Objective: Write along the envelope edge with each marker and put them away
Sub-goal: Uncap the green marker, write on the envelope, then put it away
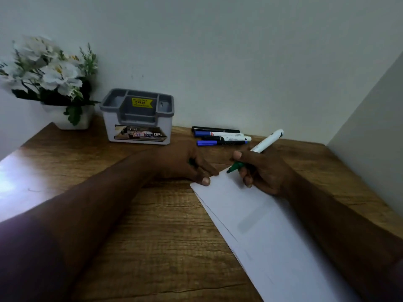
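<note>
A white envelope point(261, 225) lies slanted on the wooden desk, running from the centre toward the lower right. My right hand point(261, 171) grips a white marker with a green tip point(265, 142), its nib touching the envelope's far corner. My left hand point(187, 164) presses the envelope's far left corner with its fingertips, and something dark green, perhaps the cap, shows inside its curled fingers. Several other markers point(220, 136), black and blue capped, lie side by side near the wall. A grey and white organiser box point(137, 118) stands behind my left hand.
A white pot of white artificial flowers point(52, 83) stands at the back left corner. Walls close off the desk point(152, 236) at the back and on the right. A bright glare patch covers the desk's left edge.
</note>
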Demonstrator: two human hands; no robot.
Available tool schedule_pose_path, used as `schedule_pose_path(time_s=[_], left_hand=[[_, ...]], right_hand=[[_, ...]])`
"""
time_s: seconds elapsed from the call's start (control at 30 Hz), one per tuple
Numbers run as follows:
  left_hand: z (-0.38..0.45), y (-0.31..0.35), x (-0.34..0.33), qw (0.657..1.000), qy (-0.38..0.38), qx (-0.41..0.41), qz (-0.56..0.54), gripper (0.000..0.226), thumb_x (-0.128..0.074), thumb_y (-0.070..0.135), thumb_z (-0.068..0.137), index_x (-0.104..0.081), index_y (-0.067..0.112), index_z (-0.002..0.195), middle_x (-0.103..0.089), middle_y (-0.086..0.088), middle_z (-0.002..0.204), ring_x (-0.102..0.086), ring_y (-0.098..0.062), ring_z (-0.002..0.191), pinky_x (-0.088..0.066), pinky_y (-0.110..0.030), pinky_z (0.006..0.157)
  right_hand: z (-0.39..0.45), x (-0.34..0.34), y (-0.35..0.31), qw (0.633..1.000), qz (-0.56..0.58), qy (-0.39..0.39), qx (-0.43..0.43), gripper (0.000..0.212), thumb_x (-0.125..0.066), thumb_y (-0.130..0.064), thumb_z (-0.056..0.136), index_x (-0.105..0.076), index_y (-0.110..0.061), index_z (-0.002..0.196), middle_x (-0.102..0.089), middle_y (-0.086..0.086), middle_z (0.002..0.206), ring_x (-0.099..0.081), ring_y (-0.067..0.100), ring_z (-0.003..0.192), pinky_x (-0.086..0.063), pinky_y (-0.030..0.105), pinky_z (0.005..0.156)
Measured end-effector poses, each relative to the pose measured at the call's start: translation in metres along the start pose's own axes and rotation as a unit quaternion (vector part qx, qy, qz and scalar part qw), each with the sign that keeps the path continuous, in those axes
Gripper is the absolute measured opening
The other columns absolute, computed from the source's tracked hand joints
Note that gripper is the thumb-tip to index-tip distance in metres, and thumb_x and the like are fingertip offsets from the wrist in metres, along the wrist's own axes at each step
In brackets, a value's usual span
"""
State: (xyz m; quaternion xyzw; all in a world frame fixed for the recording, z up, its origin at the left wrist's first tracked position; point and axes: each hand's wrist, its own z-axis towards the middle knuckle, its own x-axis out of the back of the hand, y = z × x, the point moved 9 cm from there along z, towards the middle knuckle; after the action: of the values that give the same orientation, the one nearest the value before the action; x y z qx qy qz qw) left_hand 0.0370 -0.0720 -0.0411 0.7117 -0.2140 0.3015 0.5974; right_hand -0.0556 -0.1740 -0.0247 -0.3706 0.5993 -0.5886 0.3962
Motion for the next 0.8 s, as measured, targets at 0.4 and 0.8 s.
schedule_pose_path(time_s=[0.4, 0.8], left_hand=[[0.005, 0.008, 0.003, 0.998, 0.013, -0.049, 0.047, 0.028, -0.076, 0.023, 0.076, -0.065, 0.048, 0.072, -0.066, 0.024, 0.071, -0.060, 0.009, 0.072, -0.047, -0.009, 0.069], [0.003, 0.003, 0.005, 0.999, -0.009, -0.045, 0.023, 0.037, -0.072, 0.017, 0.079, -0.066, 0.050, 0.062, -0.065, 0.030, 0.062, -0.058, 0.012, 0.063, -0.040, -0.014, 0.069]], right_hand=[[-0.005, -0.055, -0.002, 0.993, -0.009, -0.106, 0.057, 0.020, -0.064, -0.002, 0.078, -0.077, -0.017, 0.073, -0.063, 0.000, 0.051, -0.050, 0.006, 0.038, -0.039, 0.015, 0.035], [-0.006, -0.056, 0.002, 0.981, -0.157, -0.077, 0.081, 0.026, -0.068, -0.004, 0.085, -0.074, -0.020, 0.066, -0.064, 0.004, 0.050, -0.054, 0.012, 0.036, -0.044, 0.020, 0.035]])
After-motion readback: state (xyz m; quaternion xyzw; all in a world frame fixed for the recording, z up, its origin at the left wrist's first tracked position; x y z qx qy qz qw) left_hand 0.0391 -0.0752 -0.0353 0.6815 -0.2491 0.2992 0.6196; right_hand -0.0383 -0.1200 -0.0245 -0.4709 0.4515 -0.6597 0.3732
